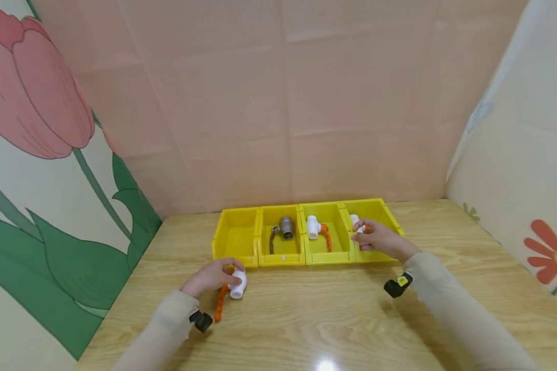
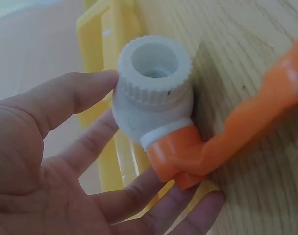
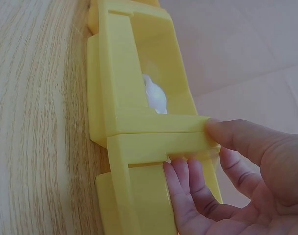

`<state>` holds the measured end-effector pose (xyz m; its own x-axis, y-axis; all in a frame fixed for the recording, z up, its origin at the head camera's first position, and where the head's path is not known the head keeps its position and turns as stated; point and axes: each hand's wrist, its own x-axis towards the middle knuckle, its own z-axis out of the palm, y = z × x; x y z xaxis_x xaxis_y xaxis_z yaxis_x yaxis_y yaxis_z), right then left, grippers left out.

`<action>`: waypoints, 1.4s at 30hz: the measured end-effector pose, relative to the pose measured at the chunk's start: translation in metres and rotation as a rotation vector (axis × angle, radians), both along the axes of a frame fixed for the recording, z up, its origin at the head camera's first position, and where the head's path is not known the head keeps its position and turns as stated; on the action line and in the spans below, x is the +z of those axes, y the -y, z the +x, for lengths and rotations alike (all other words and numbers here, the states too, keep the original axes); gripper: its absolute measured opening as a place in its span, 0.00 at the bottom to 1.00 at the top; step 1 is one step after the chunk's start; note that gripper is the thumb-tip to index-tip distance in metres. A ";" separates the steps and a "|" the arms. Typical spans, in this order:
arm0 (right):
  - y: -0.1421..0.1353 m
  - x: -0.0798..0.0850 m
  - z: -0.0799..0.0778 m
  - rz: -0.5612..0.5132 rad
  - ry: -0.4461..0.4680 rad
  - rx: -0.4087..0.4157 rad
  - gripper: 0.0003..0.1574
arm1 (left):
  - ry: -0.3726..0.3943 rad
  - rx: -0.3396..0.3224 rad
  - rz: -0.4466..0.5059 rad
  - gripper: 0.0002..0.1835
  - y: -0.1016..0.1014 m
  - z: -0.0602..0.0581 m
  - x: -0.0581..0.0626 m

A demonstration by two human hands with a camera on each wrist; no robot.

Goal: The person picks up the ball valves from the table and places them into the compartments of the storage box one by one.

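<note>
My left hand (image 1: pixel 213 276) holds a white plastic ball valve (image 1: pixel 238 284) with an orange lever handle (image 1: pixel 220 303), in front of the leftmost yellow bin. In the left wrist view, the thumb lies against the valve's ribbed collar (image 2: pixel 156 66), with the other fingers behind and under it. My right hand (image 1: pixel 377 239) reaches over the rightmost yellow bin (image 1: pixel 375 208), its fingers inside and its thumb at the dividing wall (image 3: pixel 159 125). Another white valve (image 1: pixel 354 219) with an orange part lies there, partly hidden by the fingers; whether they touch it cannot be told.
The leftmost bin (image 1: pixel 237 221) stands in the yellow row along the back of the wooden table (image 1: pixel 306 314). A metal valve (image 1: pixel 286 226) lies in the second bin, a white valve (image 1: pixel 313 228) with an orange handle in the third. Covered walls rise behind and at both sides.
</note>
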<state>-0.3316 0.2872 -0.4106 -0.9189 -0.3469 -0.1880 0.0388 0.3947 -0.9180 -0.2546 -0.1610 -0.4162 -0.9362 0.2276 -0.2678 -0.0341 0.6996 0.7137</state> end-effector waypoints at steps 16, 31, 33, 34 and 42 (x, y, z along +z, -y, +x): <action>-0.001 -0.002 0.001 0.004 0.005 -0.007 0.24 | -0.008 -0.083 0.003 0.15 -0.004 0.000 -0.004; -0.001 -0.001 0.000 0.017 0.013 -0.020 0.26 | -0.086 -0.132 -0.055 0.14 -0.015 0.000 -0.006; 0.000 -0.001 0.000 0.016 0.014 -0.021 0.25 | -0.090 -0.140 -0.063 0.14 -0.016 0.000 -0.006; 0.000 -0.001 0.000 0.016 0.015 -0.020 0.25 | -0.095 -0.147 -0.071 0.14 -0.017 0.000 -0.005; 0.002 0.002 0.000 0.016 0.021 -0.020 0.26 | -0.098 -0.156 -0.117 0.13 -0.023 -0.001 -0.001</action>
<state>-0.3311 0.2850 -0.4089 -0.9214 -0.3251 -0.2131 0.0663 0.4086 -0.9103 -0.2553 -0.1384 -0.4176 -0.9150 0.3445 -0.2102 0.1468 0.7693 0.6218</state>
